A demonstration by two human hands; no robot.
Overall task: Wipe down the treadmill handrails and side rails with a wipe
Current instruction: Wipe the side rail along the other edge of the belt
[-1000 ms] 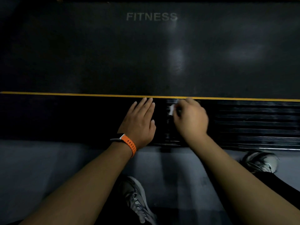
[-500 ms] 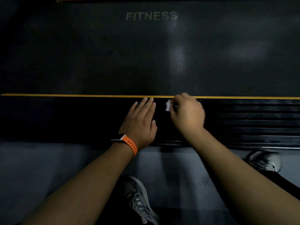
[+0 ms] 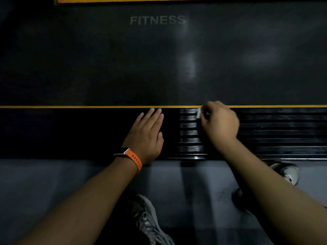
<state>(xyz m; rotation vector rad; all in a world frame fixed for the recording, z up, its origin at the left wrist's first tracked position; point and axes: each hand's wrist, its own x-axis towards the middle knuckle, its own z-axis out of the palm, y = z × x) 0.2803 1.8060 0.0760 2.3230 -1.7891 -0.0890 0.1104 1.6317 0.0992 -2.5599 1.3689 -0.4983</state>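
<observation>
The side rail (image 3: 283,131) runs long left to right under both grips, the belt (image 3: 106,59) just beyond. The right grip (image 3: 220,123), curled, pinches the white wipe (image 3: 198,113) against the rail's ribs beside the yellow stripe (image 3: 88,106). The left grip (image 3: 147,131) lies spread flat near its left, so I judge a leftward stroke blocked, rightward open.

Gym or fitness room. A black treadmill belt (image 3: 88,59) carries "FITNESS" lettering (image 3: 157,20). A ribbed side rail (image 3: 283,131) with a yellow stripe (image 3: 70,106) borders the belt's near edge. Nearer than the belt: grey floor (image 3: 44,183) and a sports shoe (image 3: 150,221).
</observation>
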